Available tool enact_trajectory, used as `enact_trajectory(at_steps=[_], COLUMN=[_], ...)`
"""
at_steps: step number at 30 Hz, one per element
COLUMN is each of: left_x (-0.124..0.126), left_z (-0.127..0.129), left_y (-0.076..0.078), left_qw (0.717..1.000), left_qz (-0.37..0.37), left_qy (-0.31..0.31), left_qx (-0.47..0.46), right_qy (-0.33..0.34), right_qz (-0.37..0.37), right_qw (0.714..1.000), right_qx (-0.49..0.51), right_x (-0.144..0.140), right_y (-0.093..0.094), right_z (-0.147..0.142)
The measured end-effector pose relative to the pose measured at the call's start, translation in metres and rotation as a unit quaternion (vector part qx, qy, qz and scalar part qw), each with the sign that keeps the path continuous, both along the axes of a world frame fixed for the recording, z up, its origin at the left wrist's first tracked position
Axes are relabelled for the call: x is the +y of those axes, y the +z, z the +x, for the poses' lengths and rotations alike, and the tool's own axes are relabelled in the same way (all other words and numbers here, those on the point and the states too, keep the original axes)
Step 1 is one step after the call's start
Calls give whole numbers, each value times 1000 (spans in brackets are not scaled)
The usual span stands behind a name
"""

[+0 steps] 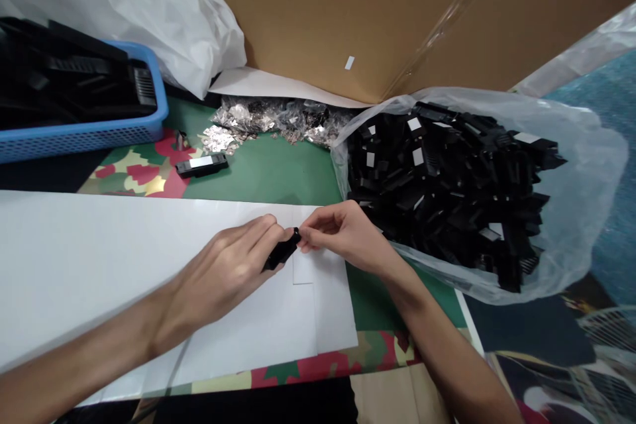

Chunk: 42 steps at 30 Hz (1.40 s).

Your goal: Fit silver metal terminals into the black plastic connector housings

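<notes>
In the head view I have the small black part (282, 252) just below and left of the middle of the frame, above the white sheet (124, 252). It is dark and narrow, tilted with its upper end toward the right, and much of it is hidden by the left hand (238, 262), whose fingers and thumb are clamped on it. At that upper end I see the right hand (342, 232), thumb and fingertips drawn close together; I cannot tell whether they pinch anything. At the left of the frame, the blue basket (99, 134) is filled with dark pieces (64, 79), some with ribbed ends. On the right, the translucent plastic bag (586, 205) gapes around a jumbled heap of black parts (447, 172), several bearing white rectangular patches. Near the upper middle, I make out clear bags (293, 118) with shiny bits in them, and loose small metal pieces (221, 139) just beside them at the left. Between the basket and the loose metal, but lower, lies another black part (215, 162) with a white strip along its top.
</notes>
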State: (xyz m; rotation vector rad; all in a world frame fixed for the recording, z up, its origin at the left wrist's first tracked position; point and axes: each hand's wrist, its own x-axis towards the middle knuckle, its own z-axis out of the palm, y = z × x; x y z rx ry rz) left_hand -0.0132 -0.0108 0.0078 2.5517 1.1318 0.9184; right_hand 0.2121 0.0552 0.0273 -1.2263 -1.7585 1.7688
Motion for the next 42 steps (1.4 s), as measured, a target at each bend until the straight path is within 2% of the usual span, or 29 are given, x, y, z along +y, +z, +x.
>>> enact_trajectory(at_steps=[5,11,13,15,17,19,21,23,25,27,32,38,42], left_x=[1,-1,-3,-4,-3,1,7,11,13,13,14,18,18], left_z=[-1,-2,1,5,9,11,10,9,7,6,5,0,-1], left_y=[-1,-9,-9,-5,1,6,10,10,9,7,9,19,21], left_qw=[1000,1000,999,990,962,918,870,832,808,801,802,788,781], left_qz=[2,26,0,-47,-121,-219,-313,-374,-408,-415,-414,-467,-492], left_qy=[-1,-1,13,66,148,198,204,192,189,194,196,172,150], left_qx=[-1,-14,-50,-115,-193,-265,-323,-363,-380,-385,-384,-363,-355], right_qy=[-20,-51,-31,-4,-2,-8,6,17,5,-9,-34,42,59], right_qz=[5,3,-2,19,99,227,359,468,536,557,505,447,390], right_qw=[1000,999,999,1000,995,974,933,882,839,825,860,894,919], right_qx=[-10,-1,9,17,10,-4,-23,-57,-90,-97,-66,-4,6], right_x=[-4,-3,0,1,-1,-8,-16,-22,-26,-28,-30,-18,-11], right_y=[-1,-4,1,9,18,21,16,7,-2,-8,-7,4,7], right_z=[-5,-7,-2,3,5,3,-4,-12,-19,-23,-20,-7,1])
